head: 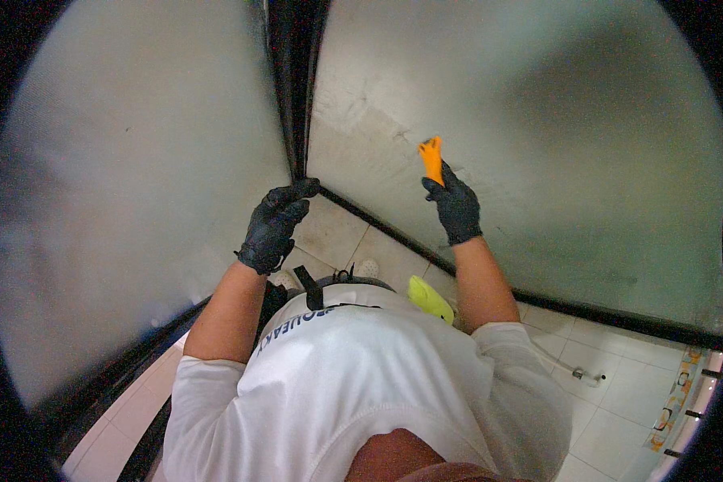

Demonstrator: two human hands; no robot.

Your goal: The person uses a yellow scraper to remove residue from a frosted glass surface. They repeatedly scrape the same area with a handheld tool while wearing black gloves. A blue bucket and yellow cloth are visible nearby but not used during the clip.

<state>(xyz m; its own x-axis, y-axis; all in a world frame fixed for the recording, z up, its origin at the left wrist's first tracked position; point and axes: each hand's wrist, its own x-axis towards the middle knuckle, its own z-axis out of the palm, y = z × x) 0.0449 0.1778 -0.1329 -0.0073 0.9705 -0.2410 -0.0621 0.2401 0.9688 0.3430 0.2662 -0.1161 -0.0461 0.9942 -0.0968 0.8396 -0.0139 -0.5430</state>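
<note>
My right hand (458,205), in a black glove, grips the handle of an orange scraper (432,159) against or just in front of the right frosted glass panel (548,150). Grey smudges mark the glass around the tool. The scraper's far end is too small to make out clearly. My left hand (274,226), also black-gloved, has its fingertips at the foot of the dark upright frame (295,90) between the two panels. Its fingers are bent, and whether they grip the frame does not show. The left frosted glass panel (138,162) stands beside this hand.
A dark bottom rail (385,229) runs beneath the right panel. Floor tiles (331,232) lie below, near my light shoes. A yellow-green cloth (431,298) hangs at my waist. At lower right, a pipe fitting (587,375) is on white tiles.
</note>
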